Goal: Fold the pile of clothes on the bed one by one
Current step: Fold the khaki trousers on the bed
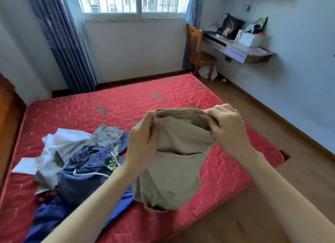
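Holding the khaki shorts (172,163) up over the near edge of the bed (108,105), I pinch the waistband at both ends: my left hand (143,143) bunches one side, my right hand (226,128) curls round the other. They hang limp and light, soft cotton that will sag wherever it is not held, so the stiffer waistband seems the best place to keep hold. The pile of clothes (76,161) lies unfolded on the mattress, just beside my left arm, waiting its turn.

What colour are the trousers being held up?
The held cotton trousers are khaki beige, seen best in the head view.
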